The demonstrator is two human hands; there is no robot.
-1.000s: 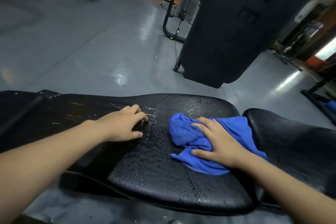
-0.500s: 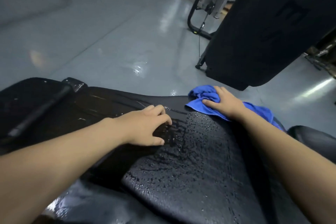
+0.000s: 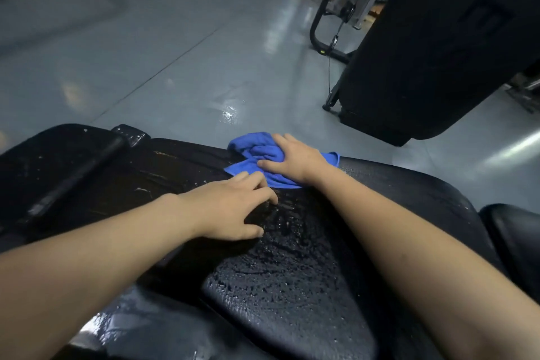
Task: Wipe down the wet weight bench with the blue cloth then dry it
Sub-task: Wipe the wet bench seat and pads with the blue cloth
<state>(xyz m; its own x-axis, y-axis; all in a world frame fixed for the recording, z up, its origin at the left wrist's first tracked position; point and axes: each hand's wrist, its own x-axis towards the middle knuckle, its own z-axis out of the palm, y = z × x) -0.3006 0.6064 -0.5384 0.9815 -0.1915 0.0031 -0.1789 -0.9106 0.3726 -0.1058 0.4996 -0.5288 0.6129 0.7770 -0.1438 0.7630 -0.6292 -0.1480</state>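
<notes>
The right hand [image 3: 295, 161], fingers spread flat on the blue cloth [image 3: 254, 152], has swept it leftward along the weight bench pad [image 3: 292, 272]'s far edge toward the bracing, loosely curled left hand [image 3: 230, 207], yet droplets remain nearer.

Cloth [image 3: 257, 152]: solid bright blue, no pattern. Bench pad [image 3: 292, 280]: black, pebbled grain, speckled with pale glinting droplets; streaky light smears on its left part. Floor [image 3: 146, 47]: glossy grey-blue with white glare patches; machine [image 3: 432, 47] beyond is plain black.
</notes>
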